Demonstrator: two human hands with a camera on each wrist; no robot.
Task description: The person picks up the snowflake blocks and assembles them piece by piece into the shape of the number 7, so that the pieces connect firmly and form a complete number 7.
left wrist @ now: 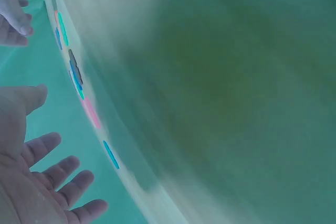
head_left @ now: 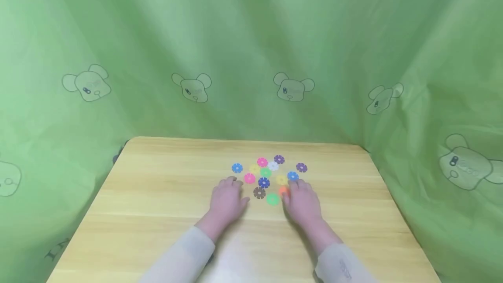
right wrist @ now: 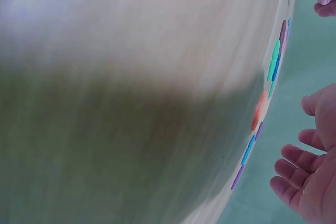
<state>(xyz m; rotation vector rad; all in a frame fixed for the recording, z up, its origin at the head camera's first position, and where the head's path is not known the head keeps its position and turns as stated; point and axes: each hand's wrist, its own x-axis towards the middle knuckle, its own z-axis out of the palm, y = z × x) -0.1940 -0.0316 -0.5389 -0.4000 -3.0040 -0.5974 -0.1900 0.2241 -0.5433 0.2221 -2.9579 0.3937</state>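
Note:
Several flat notched plastic discs lie loosely grouped on the wooden table, among them a brown disc (head_left: 259,193), a dark blue disc (head_left: 264,182) and a green disc (head_left: 273,199). My left hand (head_left: 227,200) is left of the group, nearest a pink disc (head_left: 249,178), its palm down and fingers relaxed. On the other side, my right hand (head_left: 303,202) overlaps the edge of an orange disc (head_left: 283,191) in the head view, with a blue disc (head_left: 292,176) by its fingertips. Both wrist views show loosely spread fingers holding nothing.
A light wooden table (head_left: 157,213) reaches back to a green curtain (head_left: 243,47) printed with mouse heads, which also hangs along both sides. Toward the far side of the group lie purple discs, one at the right (head_left: 301,167), and a blue disc (head_left: 237,168) at the left.

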